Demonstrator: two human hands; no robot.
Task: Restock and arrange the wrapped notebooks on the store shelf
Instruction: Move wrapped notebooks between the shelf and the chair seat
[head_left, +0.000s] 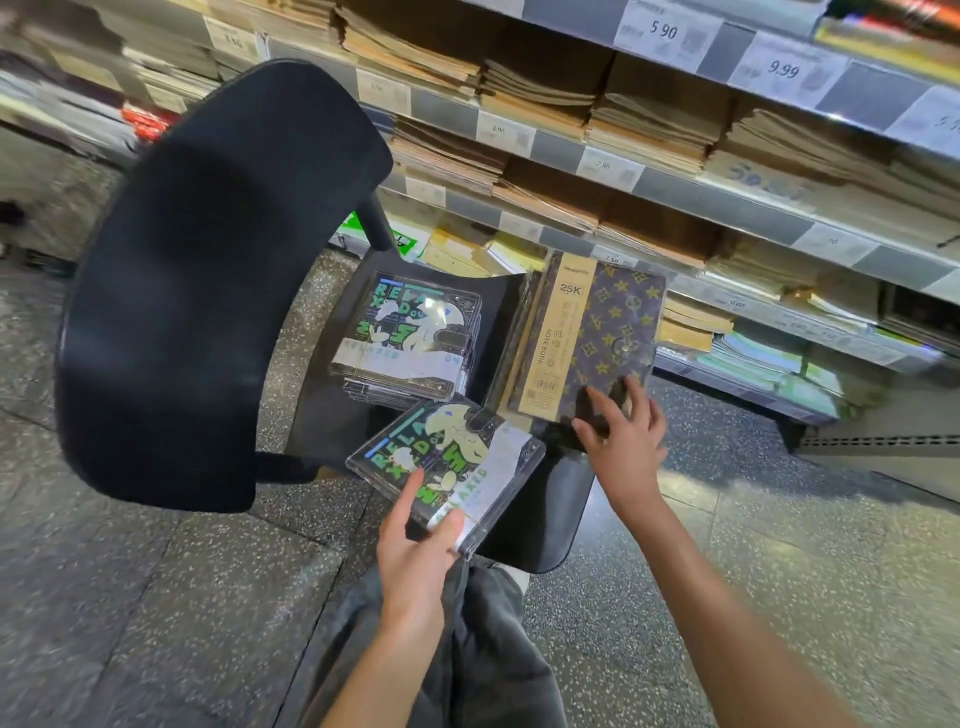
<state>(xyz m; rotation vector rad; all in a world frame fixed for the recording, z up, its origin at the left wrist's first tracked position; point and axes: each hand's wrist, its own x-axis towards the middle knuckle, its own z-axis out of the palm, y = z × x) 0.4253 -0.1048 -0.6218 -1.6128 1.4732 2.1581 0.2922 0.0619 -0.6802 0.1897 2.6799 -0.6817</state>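
Evidently early on, the left hand (415, 556) grips one plastic-wrapped black-and-green cartoon notebook (447, 467) while the right hand (626, 441) rests spread-fingered on the brown monogram-patterned notebook stack (592, 338), all over the black chair seat (535, 514), none shelved.

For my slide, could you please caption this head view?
Left hand holds a wrapped notebook; right hand touches a brown one.

Bright overhead store light; glare streaks the wrapped notebook (445, 467) and the floor (727, 483) at three o'clock, shelves (675, 171) bend and blur toward twelve
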